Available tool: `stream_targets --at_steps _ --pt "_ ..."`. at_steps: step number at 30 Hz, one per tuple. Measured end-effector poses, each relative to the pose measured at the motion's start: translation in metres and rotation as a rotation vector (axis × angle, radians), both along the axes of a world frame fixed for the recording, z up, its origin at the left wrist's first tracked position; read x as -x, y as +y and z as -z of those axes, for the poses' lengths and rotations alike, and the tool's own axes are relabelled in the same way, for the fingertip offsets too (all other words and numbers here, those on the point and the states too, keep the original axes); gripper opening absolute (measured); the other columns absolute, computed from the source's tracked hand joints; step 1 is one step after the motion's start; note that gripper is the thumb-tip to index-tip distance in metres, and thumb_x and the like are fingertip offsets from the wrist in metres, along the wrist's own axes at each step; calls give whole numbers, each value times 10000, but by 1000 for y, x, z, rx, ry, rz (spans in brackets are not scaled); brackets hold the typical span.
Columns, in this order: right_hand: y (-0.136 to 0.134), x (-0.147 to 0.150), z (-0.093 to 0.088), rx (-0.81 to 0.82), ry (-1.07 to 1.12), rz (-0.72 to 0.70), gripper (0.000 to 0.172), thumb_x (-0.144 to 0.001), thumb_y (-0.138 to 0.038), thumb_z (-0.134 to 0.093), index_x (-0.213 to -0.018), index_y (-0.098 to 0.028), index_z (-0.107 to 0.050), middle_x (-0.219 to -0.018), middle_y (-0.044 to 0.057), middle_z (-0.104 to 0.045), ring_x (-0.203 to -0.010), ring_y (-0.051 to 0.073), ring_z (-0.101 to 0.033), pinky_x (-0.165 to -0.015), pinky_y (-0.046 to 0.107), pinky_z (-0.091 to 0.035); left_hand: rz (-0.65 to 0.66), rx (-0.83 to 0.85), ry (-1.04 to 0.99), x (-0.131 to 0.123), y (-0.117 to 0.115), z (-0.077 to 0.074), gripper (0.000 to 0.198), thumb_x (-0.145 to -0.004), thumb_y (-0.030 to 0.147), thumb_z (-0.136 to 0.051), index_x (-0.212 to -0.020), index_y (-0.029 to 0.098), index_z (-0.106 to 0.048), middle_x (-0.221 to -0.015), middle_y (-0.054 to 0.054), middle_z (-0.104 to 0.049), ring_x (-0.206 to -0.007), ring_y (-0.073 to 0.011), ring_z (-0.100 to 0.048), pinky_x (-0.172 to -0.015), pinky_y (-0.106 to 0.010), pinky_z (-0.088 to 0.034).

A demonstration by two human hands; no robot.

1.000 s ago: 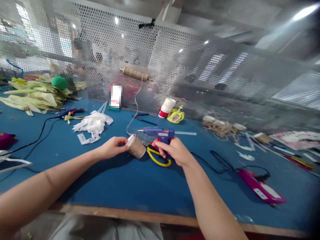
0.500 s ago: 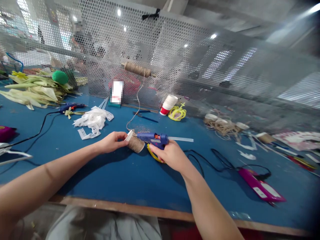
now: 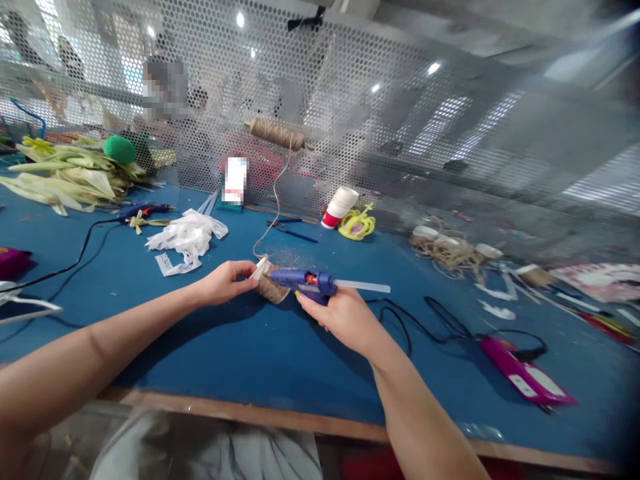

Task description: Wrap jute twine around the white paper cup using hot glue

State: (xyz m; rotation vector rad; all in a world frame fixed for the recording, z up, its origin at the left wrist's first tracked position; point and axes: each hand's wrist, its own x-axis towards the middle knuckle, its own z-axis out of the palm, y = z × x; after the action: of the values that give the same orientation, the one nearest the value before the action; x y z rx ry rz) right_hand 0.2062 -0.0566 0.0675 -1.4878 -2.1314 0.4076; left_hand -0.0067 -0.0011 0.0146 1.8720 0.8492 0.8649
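Near the middle of the blue table, my left hand [image 3: 227,283] grips the rim end of a paper cup wrapped in twine [image 3: 273,288], which lies tilted on its side. My right hand [image 3: 347,313] is closed round the handle of a blue glue gun [image 3: 305,281], a clear glue stick [image 3: 363,286] jutting from its back. The gun's nozzle is at the cup's wrapped side, close to the rim. A strand of twine [image 3: 277,193] runs from the cup up to a twine roll [image 3: 277,133] on the mesh screen.
White plastic strips [image 3: 187,237], a second glue gun [image 3: 145,211] and corn husks [image 3: 75,175] are at the left. Behind the cup stand a phone [image 3: 234,181], stacked cups [image 3: 340,207] and a yellow crown-shaped piece [image 3: 357,224]. A purple power strip [image 3: 525,371] lies right.
My right hand and the glue gun have shifted slightly, the nozzle now overlapping more of the cup's side. The yellow ring seen under the gun is now mostly hidden.
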Motion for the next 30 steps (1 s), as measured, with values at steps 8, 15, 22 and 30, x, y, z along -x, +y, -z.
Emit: stream_targets --at_steps 8,15,22,30 --pt "2 -2 -3 24 53 4 159 -732 -297 -523 -757 -203 -650 -578 11 -619 -615 185 -589 -531 273 -432 25 -56 55 2 1 -1 187 -759 275 -499 -793 142 -625 -784 -42 -639 -730 -151 -556 -684 -219 -405" --pt "2 -3 -4 40 102 26 149 -719 -299 -536 -741 -201 -646 -527 11 -596 -564 187 -577 -480 269 -415 57 -87 80 2 1 -1 192 -780 273 -468 -814 139 -601 -797 -46 -631 -751 -159 -557 -699 -229 -410" --pt "2 -4 -4 171 134 57 145 -728 -311 -529 -695 -184 -590 -399 -42 -494 -342 118 -446 -388 243 -378 52 -127 142 2 1 -3 211 -798 282 -444 -824 138 -596 -807 -43 -634 -756 -158 -558 -691 -226 -409" --pt "6 -6 -10 188 120 110 224 -717 -324 -529 -537 -198 -485 -350 -35 -465 -405 140 -526 -434 230 -412 84 -181 237 7 3 -3 222 -809 304 -438 -817 126 -571 -796 -32 -622 -747 -147 -550 -705 -234 -419"
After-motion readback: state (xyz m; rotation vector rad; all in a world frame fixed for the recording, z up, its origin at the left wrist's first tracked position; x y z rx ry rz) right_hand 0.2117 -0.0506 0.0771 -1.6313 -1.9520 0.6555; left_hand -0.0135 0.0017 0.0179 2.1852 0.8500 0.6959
